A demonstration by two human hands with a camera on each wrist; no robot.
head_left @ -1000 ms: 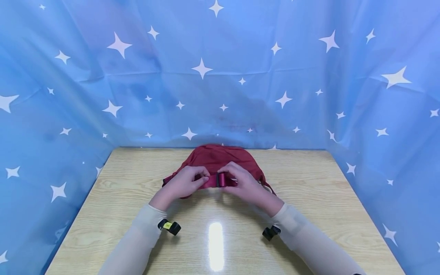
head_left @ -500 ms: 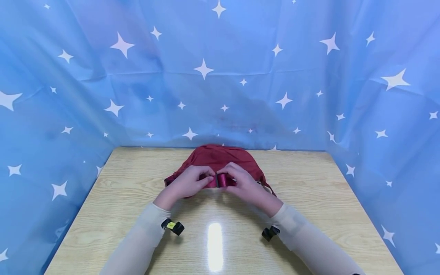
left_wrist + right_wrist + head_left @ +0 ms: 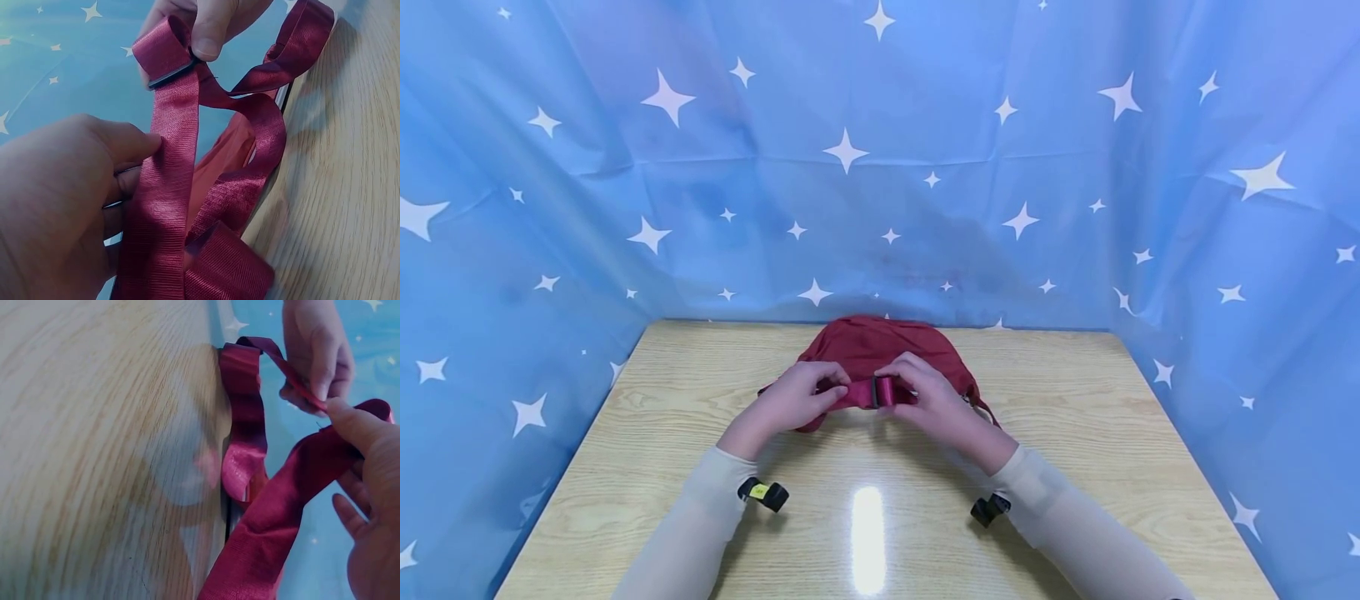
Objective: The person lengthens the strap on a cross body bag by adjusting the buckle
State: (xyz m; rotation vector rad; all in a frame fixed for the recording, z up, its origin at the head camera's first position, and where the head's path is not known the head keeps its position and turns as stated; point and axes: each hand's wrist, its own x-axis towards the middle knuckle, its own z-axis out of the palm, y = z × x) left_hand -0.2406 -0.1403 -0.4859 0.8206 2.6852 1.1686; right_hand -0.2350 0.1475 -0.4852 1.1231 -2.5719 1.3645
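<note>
A dark red fabric bag (image 3: 880, 342) lies toward the back of the table, in the middle of the head view. Its shiny red webbing strap (image 3: 172, 162) is raised in front of it and runs through a dark strap slider (image 3: 173, 75). My left hand (image 3: 793, 398) pinches the flat strap between thumb and fingers, left of the slider. At the slider, my right hand (image 3: 934, 400) pinches the looped webbing, thumb in front. Loose strap coils (image 3: 244, 419) hang below, between the hands and the bag. Some fingertips are hidden behind the webbing.
The bag and hands are over a pale wood-grain table (image 3: 1045, 375). A blue curtain with white stars (image 3: 925, 208) encloses the back and both sides. Glare lies on the table's front middle. Each wrist carries a small black camera (image 3: 772, 495).
My left hand first slides right along the strap, close to the slider, then draws back left, so more flat webbing shows between it and the slider. The right hand barely moves.
</note>
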